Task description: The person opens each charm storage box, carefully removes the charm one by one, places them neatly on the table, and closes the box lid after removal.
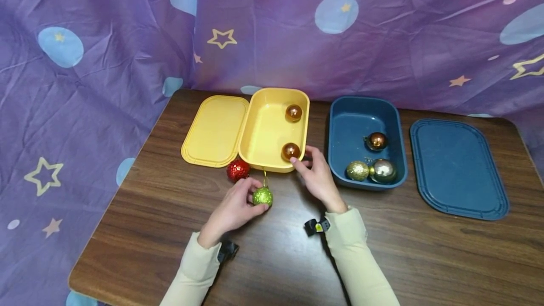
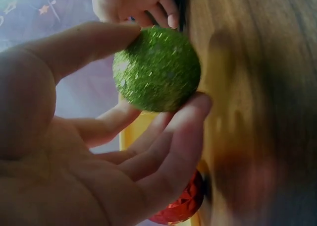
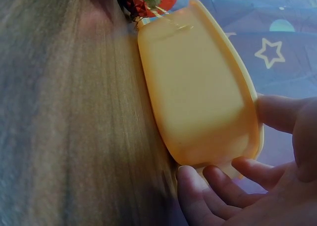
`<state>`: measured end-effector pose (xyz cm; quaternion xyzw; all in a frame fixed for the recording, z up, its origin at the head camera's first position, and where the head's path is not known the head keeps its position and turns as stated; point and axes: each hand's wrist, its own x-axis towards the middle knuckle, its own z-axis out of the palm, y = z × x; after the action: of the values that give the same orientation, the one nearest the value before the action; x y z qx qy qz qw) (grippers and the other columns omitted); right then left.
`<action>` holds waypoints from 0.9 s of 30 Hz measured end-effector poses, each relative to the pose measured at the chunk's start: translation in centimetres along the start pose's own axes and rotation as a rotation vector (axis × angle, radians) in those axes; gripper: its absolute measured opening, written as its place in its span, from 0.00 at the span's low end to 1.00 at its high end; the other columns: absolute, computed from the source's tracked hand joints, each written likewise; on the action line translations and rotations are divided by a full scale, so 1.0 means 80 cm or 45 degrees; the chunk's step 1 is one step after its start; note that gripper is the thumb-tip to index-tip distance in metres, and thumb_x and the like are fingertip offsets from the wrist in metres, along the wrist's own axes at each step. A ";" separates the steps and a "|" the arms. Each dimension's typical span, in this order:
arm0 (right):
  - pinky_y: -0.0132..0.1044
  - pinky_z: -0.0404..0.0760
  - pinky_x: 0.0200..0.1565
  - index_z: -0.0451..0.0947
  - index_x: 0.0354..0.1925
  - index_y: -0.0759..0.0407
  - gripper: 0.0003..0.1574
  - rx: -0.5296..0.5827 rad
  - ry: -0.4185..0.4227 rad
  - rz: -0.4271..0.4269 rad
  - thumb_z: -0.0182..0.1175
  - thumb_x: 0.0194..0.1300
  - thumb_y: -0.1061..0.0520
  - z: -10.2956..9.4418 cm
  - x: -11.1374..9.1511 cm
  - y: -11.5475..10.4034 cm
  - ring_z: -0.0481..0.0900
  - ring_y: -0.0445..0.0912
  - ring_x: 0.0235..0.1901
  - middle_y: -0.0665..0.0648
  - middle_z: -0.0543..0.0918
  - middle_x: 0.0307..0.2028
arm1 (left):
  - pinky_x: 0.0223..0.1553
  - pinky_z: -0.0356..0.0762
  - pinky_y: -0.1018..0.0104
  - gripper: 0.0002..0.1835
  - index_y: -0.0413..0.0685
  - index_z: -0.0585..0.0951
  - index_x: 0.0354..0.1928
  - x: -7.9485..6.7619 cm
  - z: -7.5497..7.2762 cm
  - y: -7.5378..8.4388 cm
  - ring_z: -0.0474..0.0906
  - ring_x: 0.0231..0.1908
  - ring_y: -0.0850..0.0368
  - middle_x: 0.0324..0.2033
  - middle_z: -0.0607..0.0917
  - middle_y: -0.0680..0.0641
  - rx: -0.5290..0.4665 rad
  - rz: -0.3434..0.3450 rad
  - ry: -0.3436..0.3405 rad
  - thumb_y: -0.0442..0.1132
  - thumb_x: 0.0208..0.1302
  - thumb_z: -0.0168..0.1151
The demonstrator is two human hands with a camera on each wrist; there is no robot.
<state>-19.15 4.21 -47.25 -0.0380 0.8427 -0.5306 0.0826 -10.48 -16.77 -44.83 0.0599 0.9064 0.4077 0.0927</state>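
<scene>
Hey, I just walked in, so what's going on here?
A person's left hand pinches a green glittery ball in front of the yellow box, while the right hand holds that box's near right corner. Two copper balls lie in the yellow box; three other balls are in the blue box. A red ball sits outside, by the yellow lid. Both boxes are uncovered.

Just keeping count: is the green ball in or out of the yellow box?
Out: the left hand holds the green ball in front of the yellow box.
</scene>
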 end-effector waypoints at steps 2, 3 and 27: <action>0.43 0.79 0.46 0.62 0.65 0.66 0.36 0.004 0.008 -0.009 0.58 0.67 0.49 0.000 0.000 0.000 0.81 0.56 0.48 0.67 0.71 0.57 | 0.37 0.74 0.68 0.20 0.44 0.78 0.45 -0.001 -0.002 0.001 0.75 0.36 0.57 0.37 0.78 0.47 0.008 0.000 -0.029 0.36 0.50 0.73; 0.43 0.79 0.46 0.62 0.65 0.66 0.36 0.005 0.012 -0.013 0.58 0.67 0.49 0.001 0.000 0.000 0.81 0.56 0.48 0.67 0.72 0.57 | 0.37 0.74 0.68 0.20 0.44 0.78 0.45 -0.002 -0.003 0.002 0.75 0.35 0.57 0.37 0.78 0.48 0.010 0.007 -0.039 0.36 0.50 0.73; 0.43 0.80 0.44 0.62 0.66 0.65 0.36 0.010 0.004 -0.014 0.58 0.68 0.48 0.000 0.000 0.000 0.81 0.55 0.48 0.67 0.71 0.57 | 0.45 0.80 0.54 0.22 0.40 0.75 0.50 0.013 0.016 0.018 0.78 0.40 0.50 0.41 0.77 0.41 0.257 -0.027 0.212 0.36 0.54 0.70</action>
<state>-19.15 4.24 -47.23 -0.0416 0.8404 -0.5346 0.0786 -11.16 -14.73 -44.69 0.0251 0.9480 0.3169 0.0150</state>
